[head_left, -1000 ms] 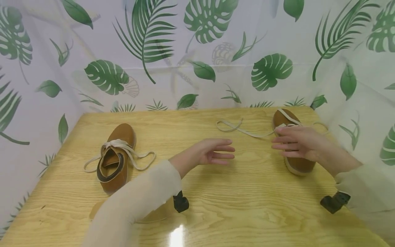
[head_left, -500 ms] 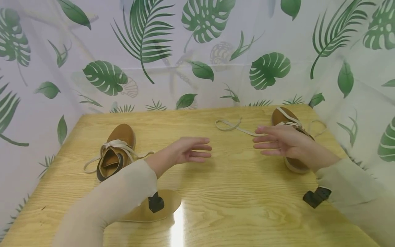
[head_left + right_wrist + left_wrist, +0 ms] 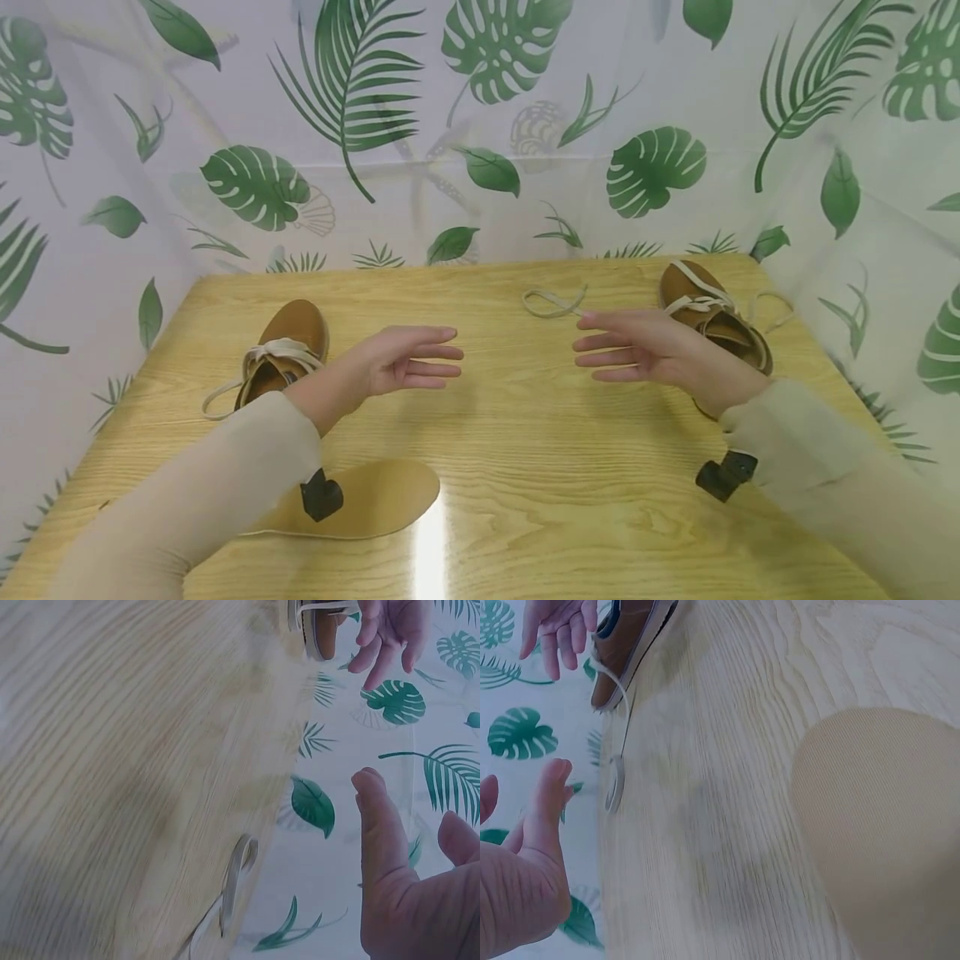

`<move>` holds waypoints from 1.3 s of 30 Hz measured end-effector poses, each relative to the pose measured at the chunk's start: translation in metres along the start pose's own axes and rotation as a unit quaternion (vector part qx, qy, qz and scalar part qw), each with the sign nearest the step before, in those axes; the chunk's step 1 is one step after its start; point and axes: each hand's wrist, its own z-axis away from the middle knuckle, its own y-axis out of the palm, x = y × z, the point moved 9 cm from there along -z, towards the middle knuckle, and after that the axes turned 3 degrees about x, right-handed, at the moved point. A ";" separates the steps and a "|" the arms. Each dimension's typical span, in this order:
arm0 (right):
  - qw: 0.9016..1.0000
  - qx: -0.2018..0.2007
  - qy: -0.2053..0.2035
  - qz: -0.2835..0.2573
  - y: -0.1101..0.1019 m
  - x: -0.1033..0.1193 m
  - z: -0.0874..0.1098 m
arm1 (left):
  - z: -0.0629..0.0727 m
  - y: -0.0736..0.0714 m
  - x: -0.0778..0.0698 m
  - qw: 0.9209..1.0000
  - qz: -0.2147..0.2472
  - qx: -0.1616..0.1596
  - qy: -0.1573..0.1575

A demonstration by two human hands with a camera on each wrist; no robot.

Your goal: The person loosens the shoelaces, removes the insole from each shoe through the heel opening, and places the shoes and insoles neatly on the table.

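In the head view my left hand (image 3: 397, 360) hovers over the table with straight fingers, touching nothing, near the left brown shoe (image 3: 295, 329). That shoe's pale laces (image 3: 283, 350) look tied in a bow; my forearm covers its heel. My right hand (image 3: 651, 350) is also in the air, fingers straight and pointing left, holding nothing. Behind it stands the right brown shoe (image 3: 686, 283), partly covered by the hand and wrist. A long loose lace (image 3: 553, 304) runs from it across the tabletop. A tan insole (image 3: 382, 500) lies flat below my left wrist, partly hidden by the sleeve.
The wooden table (image 3: 540, 500) ends at a white leaf-printed cloth (image 3: 420, 192) at the back and sides. Small black cameras hang under both wrists. A bright reflection crosses the table near its front edge.
Both hands have moved left through the air, fingers still straight. More of the insole and of the right shoe shows, while the left forearm now covers the left shoe's heel.
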 end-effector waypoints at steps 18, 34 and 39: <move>1.000 0.022 0.004 0.006 0.063 0.008 -0.043 | 0.063 -0.068 -0.004 0.999 -0.045 -0.016 0.018; 0.998 0.059 0.015 0.006 0.122 0.013 -0.068 | 0.120 -0.128 0.004 0.998 0.033 -0.013 0.055; 0.996 0.080 0.020 0.023 0.152 0.016 -0.080 | 0.142 -0.147 0.009 0.992 0.085 0.039 0.081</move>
